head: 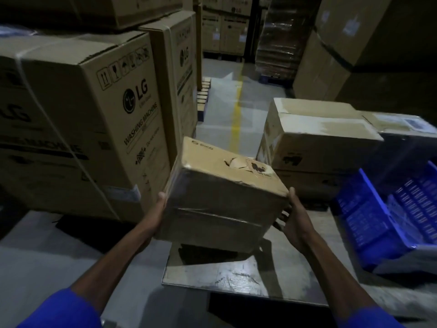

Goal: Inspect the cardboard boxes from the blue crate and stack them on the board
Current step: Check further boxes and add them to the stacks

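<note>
The person holds a cardboard box (222, 197) between both hands, tilted, above the board (236, 275). The left hand (159, 210) presses against the box's left side, its thumb lying on the upper edge and its fingers hidden behind the cardboard. The right hand (293, 214) clasps the right corner, thumb up along the edge and fingers curled around the side and under it. Both grips are thus closed on the box, which rests on nothing else. Its top face shows a torn dent and a dark printed mark.

The board lies flat on the grey floor (35, 268), scuffed and pale. At its far end stand stacked boxes (314, 138), the upper one sealed with tape. To the right, a blue crate (378, 221) leans at an angle beside the board. On the left rise large washing machine cartons (94, 110), strapped with white bands. A yellow line (236, 119) runs down the aisle toward more cartons and wrapped pallets in the dim warehouse. Blue sleeves (59, 311) cover both upper arms.
</note>
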The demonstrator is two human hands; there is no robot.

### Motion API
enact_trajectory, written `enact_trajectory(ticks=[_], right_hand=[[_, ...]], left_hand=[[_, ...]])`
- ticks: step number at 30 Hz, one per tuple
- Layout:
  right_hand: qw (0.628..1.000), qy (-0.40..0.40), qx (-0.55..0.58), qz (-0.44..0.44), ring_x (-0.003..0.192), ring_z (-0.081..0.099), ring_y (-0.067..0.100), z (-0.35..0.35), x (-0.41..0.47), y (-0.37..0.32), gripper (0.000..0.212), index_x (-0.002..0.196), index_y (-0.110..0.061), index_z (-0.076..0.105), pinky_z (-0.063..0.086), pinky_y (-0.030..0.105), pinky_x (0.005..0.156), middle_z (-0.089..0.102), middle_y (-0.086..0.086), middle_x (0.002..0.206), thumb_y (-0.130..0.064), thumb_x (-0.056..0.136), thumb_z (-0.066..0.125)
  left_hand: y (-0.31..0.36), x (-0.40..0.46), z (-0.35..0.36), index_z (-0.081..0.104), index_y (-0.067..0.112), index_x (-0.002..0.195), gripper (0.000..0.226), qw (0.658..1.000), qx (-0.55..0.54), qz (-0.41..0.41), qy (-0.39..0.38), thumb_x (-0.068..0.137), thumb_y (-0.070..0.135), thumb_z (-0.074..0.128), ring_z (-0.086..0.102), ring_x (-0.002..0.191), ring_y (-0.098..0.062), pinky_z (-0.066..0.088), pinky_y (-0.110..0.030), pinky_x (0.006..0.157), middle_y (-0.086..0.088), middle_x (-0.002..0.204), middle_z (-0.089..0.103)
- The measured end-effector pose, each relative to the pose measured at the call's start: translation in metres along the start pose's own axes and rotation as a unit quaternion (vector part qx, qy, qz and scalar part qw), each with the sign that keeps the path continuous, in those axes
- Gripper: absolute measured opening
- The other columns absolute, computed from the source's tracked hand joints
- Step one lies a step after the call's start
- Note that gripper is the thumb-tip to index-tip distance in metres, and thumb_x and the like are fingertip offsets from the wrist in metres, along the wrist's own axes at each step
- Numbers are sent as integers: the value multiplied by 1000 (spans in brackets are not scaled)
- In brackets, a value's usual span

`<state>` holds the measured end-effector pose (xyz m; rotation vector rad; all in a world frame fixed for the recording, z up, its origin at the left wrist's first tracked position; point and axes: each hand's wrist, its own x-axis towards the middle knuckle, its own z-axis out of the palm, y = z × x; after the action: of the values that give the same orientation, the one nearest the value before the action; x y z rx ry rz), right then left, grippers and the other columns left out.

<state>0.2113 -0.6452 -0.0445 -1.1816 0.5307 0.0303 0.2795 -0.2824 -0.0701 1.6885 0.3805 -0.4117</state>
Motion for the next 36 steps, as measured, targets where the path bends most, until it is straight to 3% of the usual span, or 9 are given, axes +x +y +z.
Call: enact_trajectory(ticks=[2,5,8,12,16,21,26,30,36], right_hand=[[999,-11,-45,-28,128,58,27,2,0,-5,60,143,-30,59,50,46,102,64,4,138,-63,93,56],[990,-22,-128,-64,124,64,24,5,1,-11,62,140,-25,62,53,39,94,70,2,132,-53,87,77],[971,-18,-220,-93,121,65,27,2,8,-14,59,145,-18,56,56,46,99,68,7,132,-26,91,79],[958,2,-263,-111,125,61,28,1,14,-14,60,150,-14,51,55,40,94,64,10,137,-15,95,74],[952,27,-278,-123,119,62,24,6,16,-14,56,147,-13,53,54,36,88,65,6,131,-15,95,74],[946,72,-289,-126,113,64,22,3,17,-9,49,141,-9,59,52,34,81,67,7,128,-23,97,72],[942,82,-310,-97,97,65,13,0,22,2,37,135,-9,62,50,30,69,69,9,125,-21,100,67],[943,47,-328,-29,110,66,23,-6,22,18,47,142,-9,56,59,38,84,66,10,131,-29,101,67],[954,19,-297,24,108,66,19,-11,13,25,47,135,-20,56,58,35,77,66,2,125,-52,100,59]], left_hand=[[-15,9,7,64,34,134,96,999,-48,-7,-6,73,100,31,62,123,-32,47,-60,108,-10,134,65],[-20,14,13,65,39,133,108,994,-110,-11,-12,56,109,36,63,122,-30,49,-59,106,-7,135,67],[5,-16,25,68,30,126,84,987,-152,-23,-46,79,88,29,64,121,-30,47,-57,109,-9,130,70],[5,-10,34,66,33,112,57,988,-141,-15,-64,98,70,25,66,109,-24,48,-52,106,-3,115,71],[8,-2,35,64,34,110,51,994,-97,-1,-42,101,67,26,67,101,-19,53,-46,94,1,107,70],[7,14,36,47,26,150,66,999,19,19,-24,100,69,36,58,122,-28,49,-46,103,-5,139,59],[-1,24,45,57,13,139,45,993,94,67,2,107,43,46,58,110,-23,43,-34,90,-7,123,62],[-23,39,40,58,16,139,53,991,127,52,-6,103,53,49,62,118,-28,52,-48,102,-8,133,65],[-23,41,37,56,25,141,47,994,97,51,-31,103,52,51,60,121,-27,52,-54,104,-5,136,62]])
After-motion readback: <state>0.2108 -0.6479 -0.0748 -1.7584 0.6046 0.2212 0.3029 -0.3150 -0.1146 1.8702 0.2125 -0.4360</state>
